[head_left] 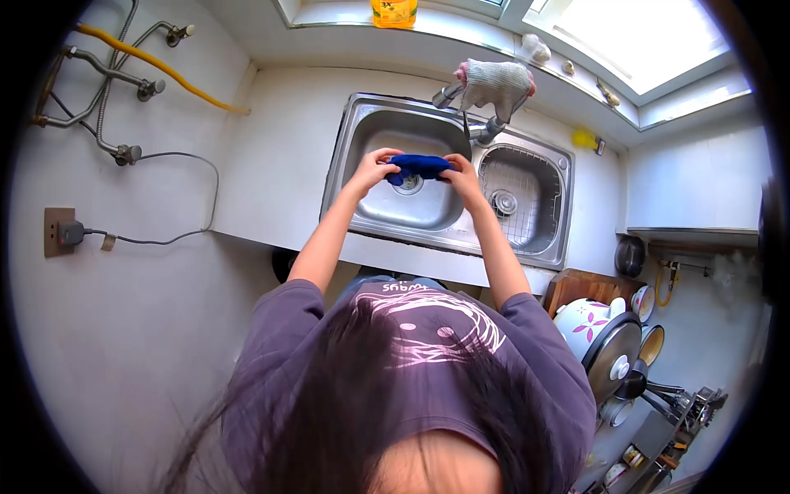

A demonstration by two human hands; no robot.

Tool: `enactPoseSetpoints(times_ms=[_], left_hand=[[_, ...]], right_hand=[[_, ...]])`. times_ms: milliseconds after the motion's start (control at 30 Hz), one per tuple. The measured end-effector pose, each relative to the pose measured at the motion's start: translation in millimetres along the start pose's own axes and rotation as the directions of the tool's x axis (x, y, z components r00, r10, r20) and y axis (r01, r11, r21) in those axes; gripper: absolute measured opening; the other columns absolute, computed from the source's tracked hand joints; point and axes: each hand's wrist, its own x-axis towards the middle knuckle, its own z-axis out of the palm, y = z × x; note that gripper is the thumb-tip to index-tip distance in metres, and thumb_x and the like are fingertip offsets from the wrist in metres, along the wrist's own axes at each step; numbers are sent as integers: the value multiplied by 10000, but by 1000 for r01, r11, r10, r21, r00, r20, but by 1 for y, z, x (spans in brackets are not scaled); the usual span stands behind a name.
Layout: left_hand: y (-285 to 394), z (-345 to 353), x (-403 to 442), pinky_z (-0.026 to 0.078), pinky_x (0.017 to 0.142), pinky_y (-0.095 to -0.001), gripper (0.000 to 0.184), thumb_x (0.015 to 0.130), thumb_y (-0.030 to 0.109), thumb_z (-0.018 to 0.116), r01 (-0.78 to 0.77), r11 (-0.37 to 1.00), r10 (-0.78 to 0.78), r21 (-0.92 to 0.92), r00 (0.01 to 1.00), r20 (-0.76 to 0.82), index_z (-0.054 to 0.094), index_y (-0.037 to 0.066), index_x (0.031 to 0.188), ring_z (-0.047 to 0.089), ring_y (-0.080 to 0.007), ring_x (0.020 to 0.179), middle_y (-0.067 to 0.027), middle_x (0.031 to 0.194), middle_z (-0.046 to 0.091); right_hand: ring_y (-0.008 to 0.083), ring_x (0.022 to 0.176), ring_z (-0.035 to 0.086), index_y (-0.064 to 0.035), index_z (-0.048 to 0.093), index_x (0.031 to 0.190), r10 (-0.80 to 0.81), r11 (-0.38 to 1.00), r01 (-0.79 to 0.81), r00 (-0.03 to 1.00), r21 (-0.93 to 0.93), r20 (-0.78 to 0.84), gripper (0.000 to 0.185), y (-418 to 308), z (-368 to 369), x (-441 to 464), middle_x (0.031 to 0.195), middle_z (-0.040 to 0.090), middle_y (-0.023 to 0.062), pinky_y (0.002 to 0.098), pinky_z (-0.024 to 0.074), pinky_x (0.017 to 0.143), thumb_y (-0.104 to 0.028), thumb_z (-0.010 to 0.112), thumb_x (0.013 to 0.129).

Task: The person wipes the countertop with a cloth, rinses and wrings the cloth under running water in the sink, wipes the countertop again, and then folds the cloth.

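Observation:
A dark blue cloth (421, 166) is stretched between my two hands over the left basin (374, 202) of a steel double sink. My left hand (374, 170) grips its left end, where a fold hangs down. At the other end, my right hand (463, 177) has its fingers closed on the cloth. Beneath the cloth the drain (407, 183) shows in part. Behind my right hand stands the faucet (491, 130), with a pale glove or rag (496, 85) draped over it.
The right basin (543, 177) has a wire rack and a drain strainer (504, 202). A yellow bottle (394, 12) stands on the window ledge. To the right are a rice cooker (588, 321), a wooden board (580, 288) and pans. Pipes and a plugged-in cable (156, 241) run along the left wall.

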Motion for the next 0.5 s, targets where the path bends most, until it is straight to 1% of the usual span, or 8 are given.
enactPoseSetpoints(times_ms=[67, 100, 233, 267, 300, 333, 400, 500], left_hand=[[-1, -16, 3, 454, 660, -235, 299, 699, 77, 654, 26, 983, -38, 180, 997, 67, 624, 86, 996, 541, -105, 741, -42, 781, 585], [13, -15, -6, 452, 652, -237, 169, 710, 82, 649, -51, 947, 40, 318, 998, 41, 650, 61, 878, 544, -98, 713, -39, 705, 579], [12, -27, -4, 456, 685, -262, 280, 696, 137, 676, -48, 919, 4, 392, 994, 113, 606, 57, 955, 551, -131, 742, -59, 788, 590], [12, -20, -8, 454, 712, -277, 364, 673, 172, 700, -264, 744, 282, 614, 957, 70, 573, 62, 996, 553, -153, 778, -71, 839, 588], [16, -12, -10, 452, 739, -292, 451, 650, 207, 724, -392, 466, 537, 793, 838, 99, 540, 67, 1037, 556, -176, 814, -84, 891, 586], [26, 1, -8, 441, 790, -317, 624, 588, 264, 770, -436, 750, 434, 498, 892, 129, 476, 86, 1110, 544, -200, 905, -103, 989, 564], [41, 25, -17, 450, 756, -306, 570, 585, 266, 779, -432, 789, 420, 437, 898, 130, 517, 66, 1050, 562, -193, 855, -113, 926, 585], [35, 23, -11, 453, 690, -278, 422, 634, 246, 751, -377, 821, 344, 430, 926, 155, 571, 30, 948, 565, -160, 737, -94, 795, 602]], right_hand=[[114, 774, 553, -58, 588, 913, -154, 970, 147, 988, -192, -18, 232, 2, -10, 10, 886, 586, 30, 225, 443, 693, 5, 545, 693], [98, 760, 540, -60, 602, 883, -248, 949, 229, 966, -217, -67, 206, -5, -7, 9, 865, 587, 10, 210, 426, 688, -3, 530, 699], [98, 790, 540, -41, 579, 911, -210, 964, 213, 977, -157, 34, 226, -52, 11, -8, 848, 584, 21, 212, 427, 695, 6, 541, 694], [103, 789, 543, -26, 565, 902, -161, 983, 164, 986, -81, 38, 237, -60, 19, -14, 845, 581, 36, 218, 429, 698, 28, 544, 672], [109, 788, 546, -11, 550, 893, -111, 994, 111, 993, -6, 47, 249, -63, 24, -16, 842, 578, 51, 223, 431, 701, 50, 548, 651], [109, 788, 546, -11, 550, 893, -107, 994, 108, 993, -11, 50, 249, -61, 27, -15, 842, 578, 51, 223, 431, 701, 50, 548, 651], [98, 769, 544, -4, 536, 890, -161, 983, 175, 968, -58, 192, 254, -59, 35, -13, 824, 577, 47, 218, 428, 686, 50, 556, 643], [81, 752, 541, 5, 566, 924, -189, 955, 235, 952, -179, 241, 275, -65, 30, -13, 816, 584, 32, 196, 426, 683, 50, 496, 662]])
